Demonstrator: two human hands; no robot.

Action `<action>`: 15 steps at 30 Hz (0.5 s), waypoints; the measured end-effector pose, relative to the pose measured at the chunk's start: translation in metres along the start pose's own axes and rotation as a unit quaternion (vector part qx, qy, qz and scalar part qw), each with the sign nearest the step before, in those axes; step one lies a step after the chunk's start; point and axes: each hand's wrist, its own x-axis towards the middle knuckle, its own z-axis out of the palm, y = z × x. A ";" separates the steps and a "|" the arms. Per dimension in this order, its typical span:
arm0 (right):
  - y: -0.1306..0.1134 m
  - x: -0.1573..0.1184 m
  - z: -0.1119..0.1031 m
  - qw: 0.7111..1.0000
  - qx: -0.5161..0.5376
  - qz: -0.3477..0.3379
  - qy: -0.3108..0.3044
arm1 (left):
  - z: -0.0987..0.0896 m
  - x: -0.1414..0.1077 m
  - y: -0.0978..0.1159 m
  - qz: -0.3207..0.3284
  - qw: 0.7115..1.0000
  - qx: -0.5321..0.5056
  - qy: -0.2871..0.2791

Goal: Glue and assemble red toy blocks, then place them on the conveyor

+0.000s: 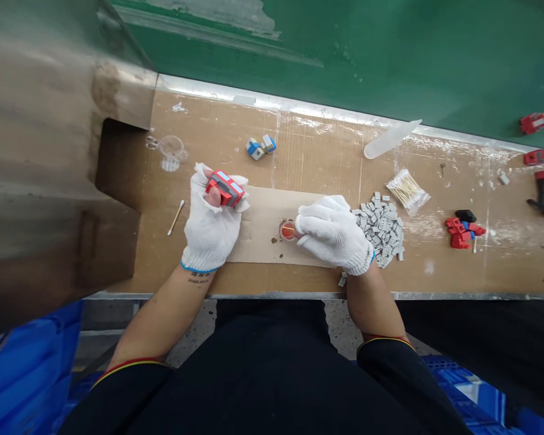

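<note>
A red and grey toy vehicle part with pale blue windows is gripped in my left hand, its fingers and thumb around the sides. White gloves cover both hands, and bare fingertips show on the left. My right hand is closed in a pinch at a small round dish of orange-red liquid. What looks like the pale tip of a cotton swab lies in the liquid; the fingers hide the rest. Under the dish is a cardboard sheet with dark spots.
Small grey pieces lie heaped beside my right hand, near a bag of cotton swabs. A loose swab, a clear cup, blue-white toy parts, a translucent strip and red toy parts surround the work. A metal housing stands left.
</note>
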 end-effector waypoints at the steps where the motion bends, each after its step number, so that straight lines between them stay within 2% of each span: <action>1: 0.000 0.001 0.000 1.000 0.008 0.002 -0.001 | 0.000 0.000 0.001 0.007 1.000 0.006 -0.007; 6: 0.002 -0.001 -0.003 0.996 0.084 0.026 -0.001 | 0.001 0.002 0.003 0.050 0.998 0.026 -0.027; 11: 0.006 -0.005 -0.005 0.985 0.147 0.089 0.023 | -0.002 0.006 0.005 0.122 0.981 0.128 -0.078; 15: 0.007 -0.002 -0.004 0.980 0.162 0.119 0.013 | 0.000 0.004 0.010 0.114 0.972 0.183 -0.096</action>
